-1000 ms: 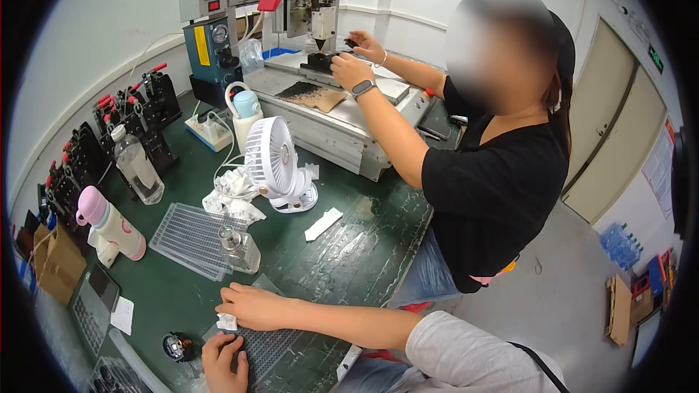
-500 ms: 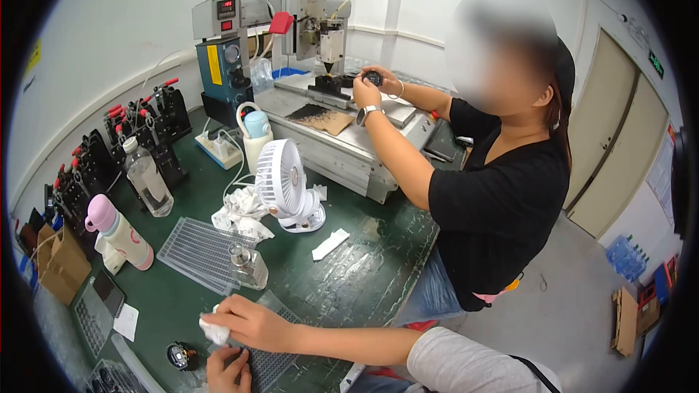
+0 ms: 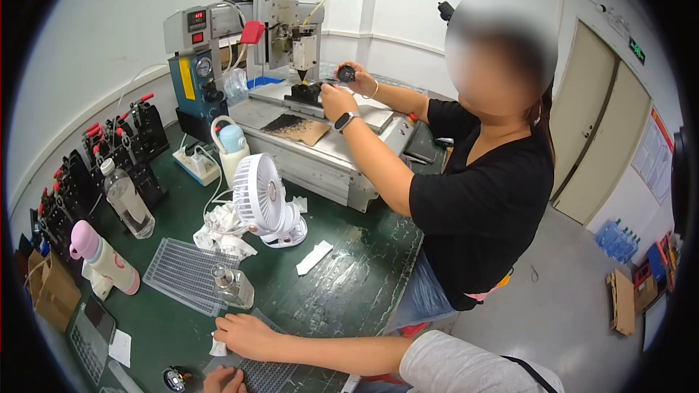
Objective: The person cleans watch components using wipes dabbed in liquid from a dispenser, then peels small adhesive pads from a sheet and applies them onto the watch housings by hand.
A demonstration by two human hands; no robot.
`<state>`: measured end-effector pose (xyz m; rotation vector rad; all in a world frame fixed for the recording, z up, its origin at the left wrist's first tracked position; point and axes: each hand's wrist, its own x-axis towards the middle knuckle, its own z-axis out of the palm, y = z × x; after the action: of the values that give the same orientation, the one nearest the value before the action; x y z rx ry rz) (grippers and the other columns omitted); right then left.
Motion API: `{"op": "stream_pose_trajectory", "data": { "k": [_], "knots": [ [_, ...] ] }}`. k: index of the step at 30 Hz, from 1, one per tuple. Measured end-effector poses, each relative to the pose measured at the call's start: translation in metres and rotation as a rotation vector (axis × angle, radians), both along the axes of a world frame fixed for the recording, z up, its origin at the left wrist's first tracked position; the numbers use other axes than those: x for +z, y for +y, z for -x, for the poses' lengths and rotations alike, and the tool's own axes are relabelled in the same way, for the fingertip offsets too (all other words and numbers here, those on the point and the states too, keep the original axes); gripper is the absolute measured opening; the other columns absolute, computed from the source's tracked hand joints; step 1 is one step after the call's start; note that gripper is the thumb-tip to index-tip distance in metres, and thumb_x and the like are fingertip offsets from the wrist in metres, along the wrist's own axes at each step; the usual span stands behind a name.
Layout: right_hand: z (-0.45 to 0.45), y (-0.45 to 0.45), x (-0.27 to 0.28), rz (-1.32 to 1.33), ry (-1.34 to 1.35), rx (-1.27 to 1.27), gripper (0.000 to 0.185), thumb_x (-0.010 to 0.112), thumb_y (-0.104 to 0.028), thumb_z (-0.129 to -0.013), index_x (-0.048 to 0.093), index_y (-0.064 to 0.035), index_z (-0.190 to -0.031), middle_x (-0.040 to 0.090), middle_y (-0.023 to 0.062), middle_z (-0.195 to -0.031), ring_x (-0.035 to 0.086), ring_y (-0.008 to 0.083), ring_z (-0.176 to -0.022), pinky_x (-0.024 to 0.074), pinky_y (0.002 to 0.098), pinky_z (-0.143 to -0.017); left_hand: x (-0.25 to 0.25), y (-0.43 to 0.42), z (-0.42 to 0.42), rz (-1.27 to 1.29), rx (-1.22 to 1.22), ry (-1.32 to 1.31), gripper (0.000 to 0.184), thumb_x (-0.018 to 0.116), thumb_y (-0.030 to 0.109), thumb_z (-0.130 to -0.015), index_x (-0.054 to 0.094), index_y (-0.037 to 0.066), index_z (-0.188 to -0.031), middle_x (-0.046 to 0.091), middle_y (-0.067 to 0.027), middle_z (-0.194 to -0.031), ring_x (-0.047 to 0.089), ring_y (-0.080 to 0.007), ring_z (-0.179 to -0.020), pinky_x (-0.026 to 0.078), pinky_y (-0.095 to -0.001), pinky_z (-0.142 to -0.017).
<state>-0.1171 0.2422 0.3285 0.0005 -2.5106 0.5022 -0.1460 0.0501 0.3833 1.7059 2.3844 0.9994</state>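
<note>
My right hand [image 3: 247, 336] has its fingers closed around a crumpled white wipe [image 3: 218, 346], low over the grey perforated sheet [image 3: 269, 374]. My left hand [image 3: 224, 380] is at the bottom edge, just below the wipe, its fingers curled together and partly cut off; what they hold, if anything, is hidden. Left of it lies a round black part with a circuit-like face [image 3: 175, 378]. A clear glass bottle [image 3: 234, 287] stands beyond my right hand, beside another perforated sheet [image 3: 182, 266].
Across the green table [image 3: 349, 262] are a white fan [image 3: 260, 196], crumpled tissue [image 3: 222, 229], a pink-topped bottle [image 3: 109, 260] and black clamp fixtures [image 3: 138, 145]. A co-worker [image 3: 480, 175] holds a round black part [image 3: 346, 73] before a dispensing machine [image 3: 287, 51].
The view has shifted, moving the scene left in the frame. My right hand has come down with the wipe toward the sheet. The co-worker's hands have moved apart, one raising the black part.
</note>
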Motion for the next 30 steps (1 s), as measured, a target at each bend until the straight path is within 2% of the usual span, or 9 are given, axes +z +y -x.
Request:
{"op": "stream_pose_trajectory", "data": {
  "k": [2, 5, 8, 9, 13, 19, 24, 26, 30],
  "knots": [
    [-0.002, -0.002, 0.010, 0.023, 0.041, 0.002, 0.018, 0.061, -0.010, -0.070, 0.058, -0.0068, -0.088, 0.053, 0.0055, -0.090, 0.055, 0.0218, -0.085, 0.0450, 0.0329, -0.071, -0.003, 0.000, 0.001, -0.028, -0.019, 0.013, 0.025, 0.059, 0.004, -0.085, 0.065, 0.002, -0.109, 0.058, -0.0166, -0.111, 0.053, -0.0342, -0.106, 0.041, -0.0414, -0.094],
    [-0.012, -0.012, 0.044, 0.223, 0.378, 0.009, 0.015, 0.060, -0.008, -0.073, 0.058, -0.0090, -0.088, 0.054, 0.0030, -0.086, 0.058, 0.0213, -0.074, 0.0445, 0.0316, -0.072, 0.000, -0.001, 0.002, -0.004, 0.001, 0.003, 0.024, 0.059, 0.005, -0.085, 0.065, 0.002, -0.108, 0.058, -0.0166, -0.112, 0.053, -0.0347, -0.106, 0.041, -0.0416, -0.094],
    [0.002, -0.002, 0.016, 0.041, 0.133, -0.105, 0.016, 0.061, -0.007, -0.073, 0.058, -0.0098, -0.088, 0.054, 0.0026, -0.085, 0.057, 0.0210, -0.073, 0.0433, 0.0317, -0.072, -0.003, 0.000, 0.002, -0.024, -0.009, 0.007, 0.024, 0.058, 0.004, -0.085, 0.065, 0.001, -0.107, 0.058, -0.0164, -0.110, 0.053, -0.0347, -0.105, 0.041, -0.0414, -0.093],
    [0.002, 0.004, 0.013, -0.040, -0.168, -0.117, 0.018, 0.061, -0.007, -0.073, 0.057, -0.0104, -0.090, 0.053, 0.0024, -0.087, 0.056, 0.0202, -0.073, 0.0423, 0.0311, -0.071, -0.004, 0.000, 0.002, -0.029, -0.014, 0.009, 0.024, 0.058, 0.004, -0.085, 0.065, 0.001, -0.107, 0.058, -0.0163, -0.110, 0.053, -0.0347, -0.105, 0.041, -0.0415, -0.093],
    [0.000, -0.007, 0.028, 0.159, 0.208, -0.060, 0.020, 0.064, -0.008, -0.070, 0.056, -0.0086, -0.088, 0.052, 0.0046, -0.085, 0.056, 0.0193, -0.075, 0.0399, 0.0319, -0.071, -0.004, 0.001, 0.001, -0.011, 0.008, 0.023, 0.023, 0.058, 0.004, -0.085, 0.065, 0.001, -0.107, 0.059, -0.0159, -0.109, 0.054, -0.0345, -0.104, 0.041, -0.0412, -0.093],
    [-0.007, 0.001, 0.017, 0.049, -0.053, 0.014, 0.017, 0.063, -0.012, -0.074, 0.056, -0.0097, -0.089, 0.053, 0.0031, -0.086, 0.055, 0.0194, -0.070, 0.0413, 0.0312, -0.066, -0.004, 0.004, -0.001, 0.003, -0.014, -0.003, 0.023, 0.058, 0.005, -0.086, 0.064, 0.000, -0.107, 0.058, -0.0160, -0.111, 0.054, -0.0349, -0.105, 0.041, -0.0409, -0.093],
    [-0.004, -0.005, 0.026, 0.274, 0.163, 0.082, 0.017, 0.063, -0.014, -0.073, 0.056, -0.0094, -0.088, 0.052, 0.0043, -0.085, 0.057, 0.0209, -0.070, 0.0404, 0.0322, -0.067, -0.002, 0.001, -0.002, 0.053, 0.011, -0.008, 0.023, 0.056, 0.009, -0.089, 0.064, 0.000, -0.109, 0.057, -0.0177, -0.114, 0.052, -0.0358, -0.107, 0.040, -0.0421, -0.093],
    [0.008, -0.004, -0.006, 0.028, -0.132, -0.001, 0.021, 0.063, -0.015, -0.073, 0.055, -0.0102, -0.091, 0.052, 0.0044, -0.084, 0.058, 0.0214, -0.072, 0.0401, 0.0323, -0.067, -0.002, 0.002, -0.003, 0.060, 0.009, -0.014, 0.023, 0.056, 0.009, -0.089, 0.063, 0.000, -0.109, 0.056, -0.0180, -0.115, 0.052, -0.0359, -0.107, 0.040, -0.0423, -0.094],
    [0.010, -0.008, -0.013, 0.002, -0.143, -0.011, 0.026, 0.060, -0.016, -0.074, 0.052, -0.0111, -0.099, 0.052, 0.0063, -0.086, 0.059, 0.0221, -0.077, 0.0405, 0.0344, -0.067, -0.001, 0.001, -0.006, 0.061, 0.000, -0.004, 0.025, 0.056, 0.010, -0.089, 0.063, 0.001, -0.111, 0.055, -0.0186, -0.117, 0.051, -0.0367, -0.108, 0.040, -0.0429, -0.094]
  ]
}}
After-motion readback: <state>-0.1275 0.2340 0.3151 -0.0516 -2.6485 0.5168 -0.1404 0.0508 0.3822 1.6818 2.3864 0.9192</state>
